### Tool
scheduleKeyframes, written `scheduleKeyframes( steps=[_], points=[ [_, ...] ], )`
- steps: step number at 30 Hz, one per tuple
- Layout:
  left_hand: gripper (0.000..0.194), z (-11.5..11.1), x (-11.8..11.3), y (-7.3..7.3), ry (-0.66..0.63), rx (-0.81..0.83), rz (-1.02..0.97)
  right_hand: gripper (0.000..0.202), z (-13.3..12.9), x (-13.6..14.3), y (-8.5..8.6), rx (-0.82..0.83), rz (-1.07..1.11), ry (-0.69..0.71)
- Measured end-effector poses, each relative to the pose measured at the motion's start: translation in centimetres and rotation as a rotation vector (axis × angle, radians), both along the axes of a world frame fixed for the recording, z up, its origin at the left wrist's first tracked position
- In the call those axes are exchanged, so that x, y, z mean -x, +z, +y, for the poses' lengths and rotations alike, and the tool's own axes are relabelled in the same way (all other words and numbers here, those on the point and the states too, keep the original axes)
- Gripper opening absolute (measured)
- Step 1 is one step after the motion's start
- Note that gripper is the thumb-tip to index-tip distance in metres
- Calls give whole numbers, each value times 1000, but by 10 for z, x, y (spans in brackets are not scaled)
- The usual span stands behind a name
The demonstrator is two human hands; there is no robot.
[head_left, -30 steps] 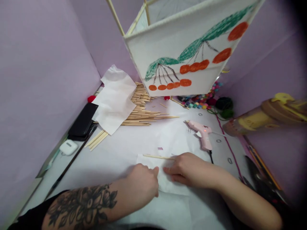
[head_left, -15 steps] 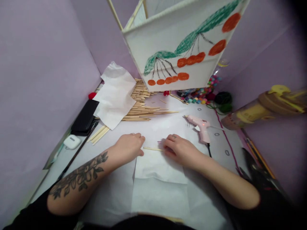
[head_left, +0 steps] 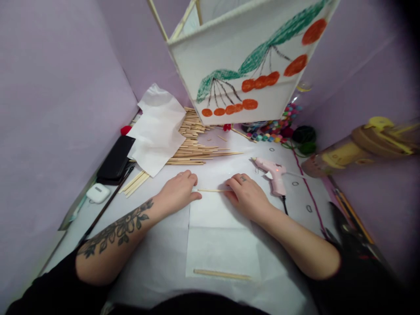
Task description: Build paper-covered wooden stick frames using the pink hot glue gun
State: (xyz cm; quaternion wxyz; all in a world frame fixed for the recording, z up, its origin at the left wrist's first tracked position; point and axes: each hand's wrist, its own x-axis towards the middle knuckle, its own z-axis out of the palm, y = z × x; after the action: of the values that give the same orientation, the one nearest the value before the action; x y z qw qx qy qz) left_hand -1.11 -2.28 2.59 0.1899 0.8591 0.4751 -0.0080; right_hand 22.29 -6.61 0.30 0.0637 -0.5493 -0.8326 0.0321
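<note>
Above the table (head_left: 278,280), the painted shade (head_left: 229,57) blocks my view behind. The paper (head_left: 219,245) lies nearer; my left hand (head_left: 177,192) and right hand (head_left: 247,197) meet the stick's ends at its far edge, whether either grip is clamped I can't tell. The glue gun (head_left: 276,175) sits right; the thin stick (head_left: 211,190) is smallest.

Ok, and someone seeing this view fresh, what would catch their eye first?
Likely the white paper panel with orange fruit and green leaves drawn on it, looming at the top centre. Next, the pink glue gun lying right of the right hand, and the dark floral tattoo on the left forearm, lower left.
</note>
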Motion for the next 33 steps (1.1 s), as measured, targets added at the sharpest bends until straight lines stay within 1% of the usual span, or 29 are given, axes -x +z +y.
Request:
scheduleKeyframes(
  steps=[3,6,9,11,14,17,21,26,30,31,33],
  points=[
    [16,2,-1,-3,-21,36,-4,9,1,-2,-2,-3,67,4],
    [16,4,-1,-2,-18,62,-77,13,1,-4,-4,12,162,14],
    [14,4,0,-4,76,109,-246,21,2,-6,-5,47,303,22],
    [14,4,0,-7,140,154,-410,28,2,-7,-5,77,408,13],
    [18,2,0,-11,170,180,-647,31,2,-9,-3,116,547,-1],
    [18,2,-1,-14,168,159,-757,30,1,-9,-1,155,646,3],
    [18,1,-1,-17,149,143,-816,31,2,-8,-1,168,659,7],
    [20,0,1,-15,107,141,-833,32,5,-8,-4,160,650,-2],
    [22,2,2,-16,118,186,-863,33,6,-8,-7,125,625,-15],
    [27,2,2,-17,120,218,-887,32,6,-8,-8,101,612,-17],
    [49,1,-1,-20,125,298,-945,26,5,-7,-9,26,565,-8]
  ],
)
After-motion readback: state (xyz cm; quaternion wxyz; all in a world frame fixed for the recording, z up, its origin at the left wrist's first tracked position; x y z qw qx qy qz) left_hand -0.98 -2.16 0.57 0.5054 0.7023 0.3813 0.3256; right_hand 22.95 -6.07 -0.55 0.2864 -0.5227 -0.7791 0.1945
